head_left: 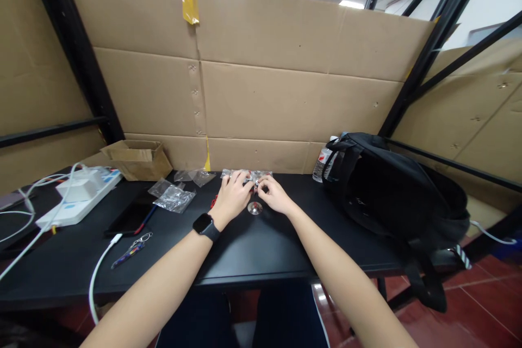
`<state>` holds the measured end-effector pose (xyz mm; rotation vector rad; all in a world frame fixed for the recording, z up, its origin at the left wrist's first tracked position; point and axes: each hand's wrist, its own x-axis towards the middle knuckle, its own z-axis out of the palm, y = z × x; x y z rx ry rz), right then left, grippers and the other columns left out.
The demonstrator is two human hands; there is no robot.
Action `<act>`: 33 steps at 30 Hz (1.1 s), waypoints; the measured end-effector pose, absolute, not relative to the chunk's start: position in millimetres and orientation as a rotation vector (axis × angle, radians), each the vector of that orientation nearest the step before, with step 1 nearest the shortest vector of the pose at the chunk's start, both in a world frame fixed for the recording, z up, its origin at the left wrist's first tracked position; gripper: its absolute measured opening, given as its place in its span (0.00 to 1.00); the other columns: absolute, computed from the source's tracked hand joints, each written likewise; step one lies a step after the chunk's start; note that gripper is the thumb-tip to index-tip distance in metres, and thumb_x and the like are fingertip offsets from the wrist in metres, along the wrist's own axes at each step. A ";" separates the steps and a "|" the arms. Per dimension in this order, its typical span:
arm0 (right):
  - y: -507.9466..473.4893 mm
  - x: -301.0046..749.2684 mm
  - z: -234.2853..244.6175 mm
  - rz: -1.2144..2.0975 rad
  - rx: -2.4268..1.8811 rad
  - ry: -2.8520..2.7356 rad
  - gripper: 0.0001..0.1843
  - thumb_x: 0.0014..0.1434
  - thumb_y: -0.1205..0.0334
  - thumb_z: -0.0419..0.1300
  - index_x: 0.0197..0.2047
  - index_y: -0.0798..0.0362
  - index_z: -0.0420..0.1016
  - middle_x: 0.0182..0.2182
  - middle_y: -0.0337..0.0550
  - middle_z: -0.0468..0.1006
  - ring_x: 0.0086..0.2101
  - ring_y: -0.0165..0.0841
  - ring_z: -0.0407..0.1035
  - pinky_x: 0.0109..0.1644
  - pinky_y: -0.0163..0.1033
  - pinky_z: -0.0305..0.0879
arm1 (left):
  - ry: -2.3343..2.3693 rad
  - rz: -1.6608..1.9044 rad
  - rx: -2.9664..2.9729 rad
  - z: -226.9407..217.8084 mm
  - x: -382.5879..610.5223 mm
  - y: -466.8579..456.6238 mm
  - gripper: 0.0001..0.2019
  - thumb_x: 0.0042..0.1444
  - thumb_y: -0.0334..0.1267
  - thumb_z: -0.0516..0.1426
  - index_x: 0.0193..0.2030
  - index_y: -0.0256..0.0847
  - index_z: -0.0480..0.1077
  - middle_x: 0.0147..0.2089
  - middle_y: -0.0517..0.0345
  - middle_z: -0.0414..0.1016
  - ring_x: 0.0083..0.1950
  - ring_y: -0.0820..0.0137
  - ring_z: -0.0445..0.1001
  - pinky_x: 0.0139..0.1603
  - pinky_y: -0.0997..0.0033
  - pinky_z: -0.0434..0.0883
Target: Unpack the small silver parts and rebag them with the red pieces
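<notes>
My left hand, with a black smartwatch on its wrist, and my right hand meet at the middle of the black table. Both have their fingers curled together around a small metal part held between them. Directly below the fingers a small round shiny metal disc stands on the table. Just behind the hands lie clear plastic bags with small parts in them.
More clear bags lie left of the hands, beside a dark phone, a key ring and a white cable. A white power strip and cardboard box stand far left. A black backpack and water bottle occupy the right.
</notes>
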<state>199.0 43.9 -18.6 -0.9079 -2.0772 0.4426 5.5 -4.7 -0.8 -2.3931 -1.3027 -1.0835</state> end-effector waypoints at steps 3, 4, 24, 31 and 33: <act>48.7 204.3 -21.3 0.320 -0.952 -2.128 0.04 0.58 0.65 0.60 0.31 0.52 0.73 0.45 0.47 0.72 0.49 0.38 0.69 0.59 0.47 0.64 | -1.279 -1.089 -2.359 1.6 13.4 -13.1 0.21 0.60 0.27 0.54 0.58 0.47 0.73 0.66 0.43 0.68 0.69 0.47 0.61 0.66 0.46 0.54; 49.8 205.6 -21.8 0.304 -0.964 -2.142 0.04 0.58 0.65 0.60 0.30 0.52 0.72 0.45 0.47 0.72 0.50 0.39 0.68 0.60 0.47 0.63 | -1.263 -1.082 -2.366 1.4 16.2 -15.1 0.22 0.60 0.27 0.54 0.59 0.46 0.73 0.67 0.43 0.67 0.69 0.46 0.61 0.67 0.45 0.53; 45.2 201.2 -17.9 0.445 -0.924 -2.097 0.05 0.61 0.63 0.58 0.33 0.52 0.73 0.45 0.47 0.73 0.45 0.36 0.70 0.48 0.42 0.68 | -1.313 -0.964 -2.340 -15.3 17.4 -3.8 0.09 0.64 0.34 0.55 0.42 0.46 0.78 0.57 0.44 0.75 0.66 0.48 0.62 0.62 0.43 0.55; 38.7 205.6 -15.9 0.587 -0.998 -2.303 0.16 0.51 0.60 0.70 0.43 0.50 0.77 0.33 0.37 0.76 0.27 0.28 0.67 0.33 0.34 0.64 | -1.426 -0.915 -2.322 -18.3 5.8 5.5 0.07 0.62 0.34 0.56 0.36 0.44 0.75 0.44 0.44 0.79 0.56 0.51 0.68 0.59 0.46 0.56; 36.5 205.1 -16.2 0.607 -0.925 -2.407 0.15 0.50 0.61 0.71 0.43 0.49 0.80 0.32 0.37 0.78 0.28 0.29 0.69 0.34 0.34 0.63 | -1.453 -0.913 -2.346 -19.5 3.2 8.2 0.07 0.62 0.33 0.56 0.35 0.44 0.74 0.40 0.45 0.79 0.52 0.52 0.70 0.58 0.46 0.55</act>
